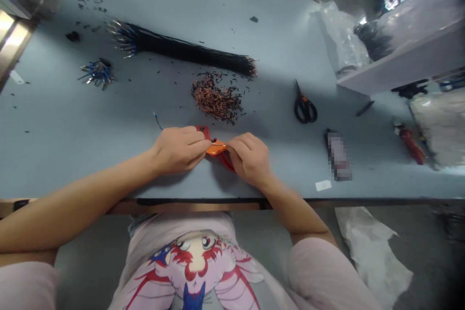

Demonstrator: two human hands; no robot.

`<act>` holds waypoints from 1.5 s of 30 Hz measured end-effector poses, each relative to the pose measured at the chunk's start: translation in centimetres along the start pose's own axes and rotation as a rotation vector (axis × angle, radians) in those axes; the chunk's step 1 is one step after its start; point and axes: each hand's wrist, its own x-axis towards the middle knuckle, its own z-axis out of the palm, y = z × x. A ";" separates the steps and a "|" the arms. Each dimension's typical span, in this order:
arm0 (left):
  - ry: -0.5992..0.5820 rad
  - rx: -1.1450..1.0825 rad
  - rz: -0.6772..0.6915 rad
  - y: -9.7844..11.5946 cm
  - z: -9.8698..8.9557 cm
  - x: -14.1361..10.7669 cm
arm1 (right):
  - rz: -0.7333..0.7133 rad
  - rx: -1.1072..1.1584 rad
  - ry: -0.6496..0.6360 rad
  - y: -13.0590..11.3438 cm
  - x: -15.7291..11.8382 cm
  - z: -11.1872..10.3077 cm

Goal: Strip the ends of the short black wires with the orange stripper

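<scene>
Leftmost near me, a small cluster of blue-tipped wires lies on the table. My left hand pinches a thin black wire at the red-and-orange tool; my right hand, fingertips closed, grips the wire's other side. Scissors lie farther right.

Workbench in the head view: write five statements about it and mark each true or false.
1. The scissors lie to the right of the pile of clippings. True.
2. The bundle of black wires is nearer the person than that pile. False: it lies beyond the pile.
3. A thin wire sticks out past the left hand. True.
4. The right hand is on the scissors. False: it is at the orange and red tool.
5. Both hands are over the workbench. True.
</scene>
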 end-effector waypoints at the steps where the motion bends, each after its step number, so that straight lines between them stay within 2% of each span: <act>1: 0.008 0.021 -0.003 -0.3 -0.2 0.0 | 0.021 -0.018 0.039 0.5 0.1 -0.3; 4: 0.094 0.050 -0.116 -1.6 -0.9 0.0 | 0.171 -0.067 0.202 2.4 0.4 -1.1; 6: 0.171 0.013 -0.227 -2.6 -1.2 0.1 | 0.254 -0.070 0.214 3.5 0.6 -1.4; 9: 0.227 -0.021 -0.286 -3.2 -1.1 0.0 | 0.288 -0.083 0.095 3.8 0.6 -1.0; 11: 0.201 -0.015 -0.290 -3.1 -0.9 -0.1 | 0.279 -0.057 0.038 3.3 0.5 -0.5; 14: 0.172 -0.025 -0.336 -2.8 -0.5 -0.3 | 0.264 -0.028 0.023 2.6 0.6 -0.1; 20: 0.196 -0.087 -0.403 -3.0 -0.7 -0.5 | 0.176 -0.041 0.030 2.6 0.3 -0.1; 25: 0.209 -0.080 -0.438 -3.1 -0.6 -0.6 | 0.158 -0.021 -0.006 2.5 0.1 -0.1; 28: 0.238 -0.071 -0.455 -3.2 -0.5 -0.5 | 0.160 -0.035 -0.103 2.1 0.3 -0.5; 31: 0.286 -0.096 -0.484 -3.2 -0.5 -0.2 | 0.148 -0.004 -0.259 1.3 0.6 -1.1; 35: 0.413 -0.149 -0.545 -3.0 -0.7 0.2 | 0.153 -0.017 -0.417 0.0 0.6 -1.5; 39: 0.407 -0.270 -0.675 -2.6 -0.8 0.4 | 0.192 -0.091 -0.495 -0.6 0.4 -1.5; 42: 0.405 -0.303 -0.711 -2.6 -0.7 0.4 | 0.207 -0.086 -0.497 -0.7 0.4 -1.5; 45: 0.433 -0.321 -0.751 -2.7 -0.6 0.4 | 0.255 0.016 -0.389 -0.4 0.6 -1.5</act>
